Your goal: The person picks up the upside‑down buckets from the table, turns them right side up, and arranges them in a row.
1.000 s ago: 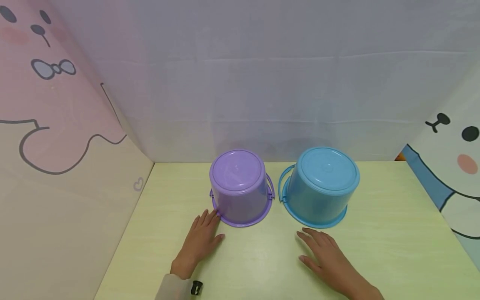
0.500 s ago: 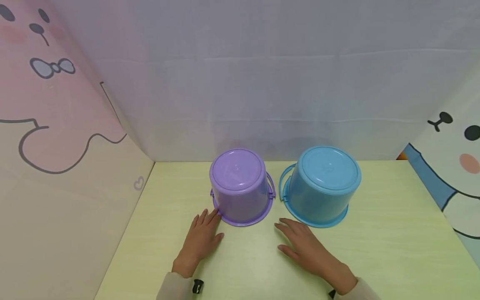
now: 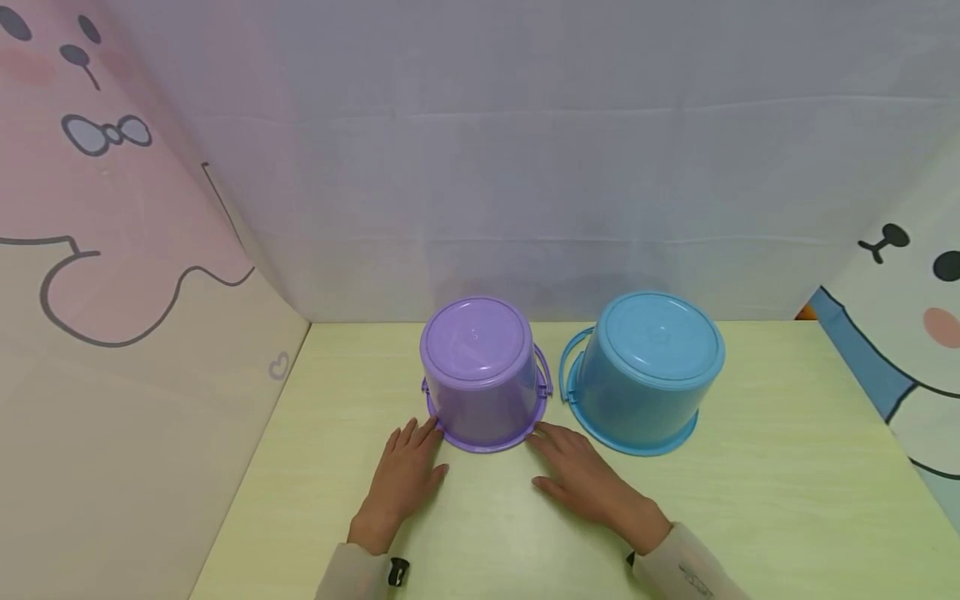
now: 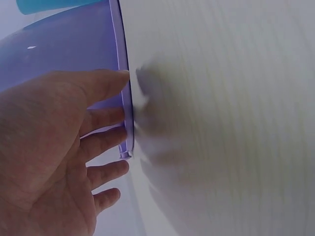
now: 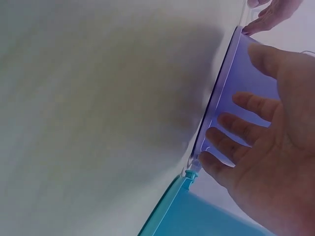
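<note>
An upside-down purple bucket stands on the table, its rim down and its handle low at the back right. My left hand lies at the bucket's front left, fingertips right at the rim and fingers extended. On the front right, my right hand has its fingertips at the same rim, the fingers loosely straight and spread. Both wrist views show the palms facing the purple wall, with the thumbs apart from the fingers. Just to the right stands a larger blue bucket, also upside down, its handle toward the purple one.
The pale yellow-green table meets a white cloth backdrop close behind both buckets. Panels with cartoon animals rise along the left and right sides. A beige sleeve covers the right forearm.
My right hand has moved left, from in front of the blue bucket to the right side of the purple bucket's rim. The left hand and both buckets have stayed in place.
</note>
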The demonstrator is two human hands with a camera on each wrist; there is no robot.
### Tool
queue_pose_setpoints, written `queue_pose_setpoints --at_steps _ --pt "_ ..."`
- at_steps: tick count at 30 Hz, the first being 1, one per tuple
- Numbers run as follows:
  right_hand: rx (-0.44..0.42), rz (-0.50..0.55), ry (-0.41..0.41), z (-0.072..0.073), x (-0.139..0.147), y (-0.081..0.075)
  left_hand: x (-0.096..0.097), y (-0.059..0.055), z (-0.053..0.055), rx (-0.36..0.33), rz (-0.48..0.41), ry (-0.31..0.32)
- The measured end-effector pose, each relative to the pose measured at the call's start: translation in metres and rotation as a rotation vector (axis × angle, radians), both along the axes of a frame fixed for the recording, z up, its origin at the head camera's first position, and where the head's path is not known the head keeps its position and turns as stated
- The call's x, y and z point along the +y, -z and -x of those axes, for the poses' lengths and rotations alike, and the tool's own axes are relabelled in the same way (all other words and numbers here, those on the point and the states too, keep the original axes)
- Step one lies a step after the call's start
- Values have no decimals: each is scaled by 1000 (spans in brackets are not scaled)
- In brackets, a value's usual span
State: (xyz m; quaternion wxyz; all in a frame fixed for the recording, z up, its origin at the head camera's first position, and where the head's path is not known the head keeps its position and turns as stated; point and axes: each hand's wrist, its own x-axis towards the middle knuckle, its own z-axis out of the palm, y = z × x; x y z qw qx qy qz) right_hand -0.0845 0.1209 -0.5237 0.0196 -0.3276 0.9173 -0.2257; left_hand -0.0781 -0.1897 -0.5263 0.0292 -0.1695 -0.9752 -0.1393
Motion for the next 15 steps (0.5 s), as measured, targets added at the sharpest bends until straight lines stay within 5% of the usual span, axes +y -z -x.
queue_pose_setpoints --at_steps 15 --pt "82 -89 21 7 -10 3 4 2 3 77 47 2"
